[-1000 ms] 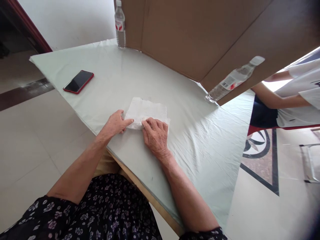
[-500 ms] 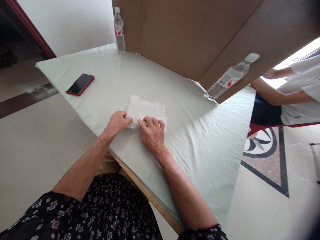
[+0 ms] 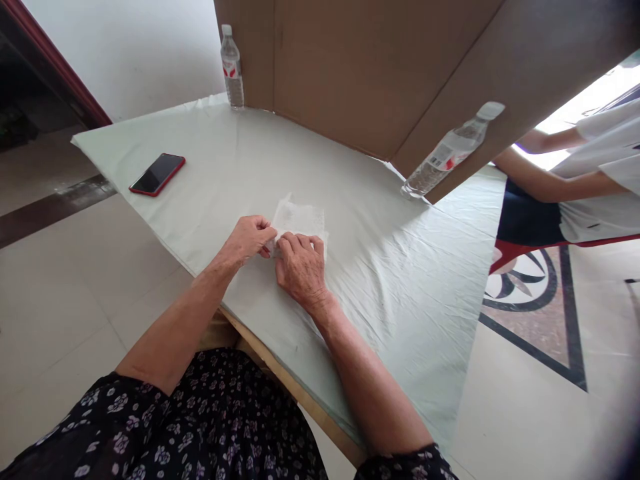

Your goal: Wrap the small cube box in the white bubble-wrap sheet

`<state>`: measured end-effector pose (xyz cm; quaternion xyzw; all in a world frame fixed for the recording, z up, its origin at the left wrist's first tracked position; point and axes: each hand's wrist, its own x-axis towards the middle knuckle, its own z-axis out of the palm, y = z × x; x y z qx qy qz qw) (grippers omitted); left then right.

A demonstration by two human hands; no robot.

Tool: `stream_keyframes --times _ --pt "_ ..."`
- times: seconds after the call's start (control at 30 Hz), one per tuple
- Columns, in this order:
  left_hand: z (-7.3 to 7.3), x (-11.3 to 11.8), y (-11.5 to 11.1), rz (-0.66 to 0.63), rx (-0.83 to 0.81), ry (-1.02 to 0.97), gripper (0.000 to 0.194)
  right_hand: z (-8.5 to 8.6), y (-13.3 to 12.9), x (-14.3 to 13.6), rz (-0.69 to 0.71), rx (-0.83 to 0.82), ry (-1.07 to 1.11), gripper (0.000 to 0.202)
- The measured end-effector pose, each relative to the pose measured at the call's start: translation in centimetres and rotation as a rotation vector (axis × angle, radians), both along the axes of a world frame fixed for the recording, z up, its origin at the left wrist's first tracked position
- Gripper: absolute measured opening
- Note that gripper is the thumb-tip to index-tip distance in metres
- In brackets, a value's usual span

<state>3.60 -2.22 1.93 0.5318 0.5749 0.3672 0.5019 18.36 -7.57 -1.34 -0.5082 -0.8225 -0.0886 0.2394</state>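
Note:
A thin, white, crinkled sheet [image 3: 301, 217] lies near the front of the table; I cannot tell whether it is tissue or plastic wrap. Its near left part is gathered in a pinch by my left hand [image 3: 251, 237], thumb and forefinger together. Close beside it, my right hand [image 3: 303, 267] bends its fingers over the sheet's near edge and grips it against the cloth. The fingertips of my right hand hide part of the sheet.
A phone [image 3: 157, 175] in a red case lies at the left on the pale cloth [image 3: 210, 173]. One water bottle [image 3: 231, 70] stands upright at the back; another bottle [image 3: 445, 157] stands by the brown cardboard panel [image 3: 360, 73]. A person's forearm [image 3: 545, 177] is at the right.
My left hand has moved right, towards my right hand, drawing the sheet's left side inward. The sheet's far left corner now sticks up in a fold. My right hand stays almost in place.

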Motion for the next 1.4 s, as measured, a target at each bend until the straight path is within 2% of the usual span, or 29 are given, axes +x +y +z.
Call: stream_keyframes --times 0.07,0.2,0.27,0.37,0.43,0.5,0.57,0.63,0.7,0.77,0.9,1.03,1.2,1.27,1.4 --pt "0.5 -0.2 -0.1 -0.066 -0.017 0.004 0.008 0.1 0.0 0.2 0.006 -0.014 0.015 0.015" --pt "1.3 -1.1 -0.2 -0.232 -0.054 0.013 0.023 0.1 0.2 0.6 0.029 -0.065 0.085 0.022" --pt "1.2 -1.2 -0.3 -0.295 0.023 0.094 0.026 0.1 0.3 0.7 0.040 -0.091 0.130 0.027" --pt "0.4 -0.7 -0.6 -0.319 0.279 0.358 0.026 0.4 0.6 1.3 0.038 -0.097 0.231 0.027" --pt "-0.3 -0.2 -0.9 -0.277 0.470 0.547 0.025 0.9 0.8 2.2 -0.043 -0.074 0.317 0.024" --pt "-1.0 0.2 -1.2 -0.246 0.618 0.658 0.022 1.5 0.8 3.6 -0.196 -0.084 0.390 0.022" --pt "-1.6 0.4 -1.3 -0.248 0.722 0.691 0.019 2.0 0.6 5.3 -0.353 -0.204 0.433 0.028" --pt "-2.0 0.4 -1.3 -0.270 0.786 0.689 0.017 2.3 0.4 6.8 -0.473 -0.417 0.456 0.039" --pt "-2.3 0.4 -1.2 -0.288 0.811 0.684 0.018 2.1 0.2 7.4 -0.534 -0.586 0.479 0.049" --pt "-2.6 0.4 -1.1 -0.296 0.818 0.679 0.018 1.6 0.4 7.3 -0.548 -0.655 0.530 0.056" --pt "-2.7 0.5 -0.9 -0.323 0.814 0.692 0.019 0.5 1.7 6.0 -0.575 -0.649 0.638 0.069" --pt "-2.3 0.3 -0.6 -0.376 0.800 0.755 0.022 0.7 2.1 5.5 -0.656 -0.550 0.569 0.075" --pt "-2.3 0.0 -0.3 -0.416 0.825 0.752 0.022 1.7 1.0 5.5 -0.689 -0.682 0.492 0.070" --pt "-2.5 0.0 -0.3 -0.398 0.830 0.737 0.021 1.8 1.0 5.1 -0.672 -0.728 0.552 0.066" --pt "-3.5 0.0 -0.1 -0.357 0.850 0.684 0.021 1.3 1.8 4.0 -0.623 -0.754 0.867 0.070"
